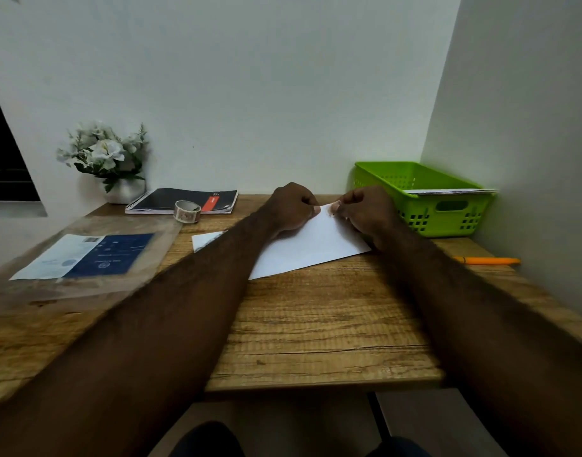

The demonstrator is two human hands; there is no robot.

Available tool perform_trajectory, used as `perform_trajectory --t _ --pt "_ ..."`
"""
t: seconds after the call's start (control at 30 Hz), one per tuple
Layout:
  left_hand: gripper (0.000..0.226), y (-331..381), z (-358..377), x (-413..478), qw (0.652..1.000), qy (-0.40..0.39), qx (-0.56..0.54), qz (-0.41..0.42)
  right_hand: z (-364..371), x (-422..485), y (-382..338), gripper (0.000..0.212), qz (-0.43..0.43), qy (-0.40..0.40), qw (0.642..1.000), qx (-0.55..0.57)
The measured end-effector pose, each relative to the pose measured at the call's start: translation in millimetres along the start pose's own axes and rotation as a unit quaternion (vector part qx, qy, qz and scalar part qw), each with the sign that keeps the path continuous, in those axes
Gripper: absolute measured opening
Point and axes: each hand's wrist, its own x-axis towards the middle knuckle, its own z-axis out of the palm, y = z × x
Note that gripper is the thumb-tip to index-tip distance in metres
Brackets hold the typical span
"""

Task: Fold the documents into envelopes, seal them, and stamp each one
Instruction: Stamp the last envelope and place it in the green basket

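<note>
A white envelope [311,245] lies flat on the wooden desk [316,324], its far corner raised between my hands. My left hand [291,206] has its fingers curled, with the thumb pressing the envelope's far edge. My right hand [365,209] pinches the same far corner from the right. The corner of a second white sheet [205,240] shows to the left, partly hidden under my left forearm. A roll of stamp tape [186,211] stands near the back of the desk, left of my hands.
A green plastic basket [424,196] holding papers sits at the back right against the wall. An orange pen [487,260] lies by the right edge. A spiral notebook [184,201], a flower pot [118,179] and a clear sleeve with a blue-and-white sheet [85,255] occupy the left side.
</note>
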Motion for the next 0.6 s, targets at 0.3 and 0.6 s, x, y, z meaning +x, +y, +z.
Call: perform_trajectory --t 0.3,0.6 --pt "0.012 3.1 -0.5 -0.3 1.0 0.007 -0.019 -0.006 0.1 1.0 -1.1 0.014 0.002 0.012 1.0 -0.007" --pt "0.011 3.6 -0.4 1.0 0.999 0.019 -0.04 -0.009 0.7 1.1 -1.6 0.013 -0.012 0.029 0.999 -0.032"
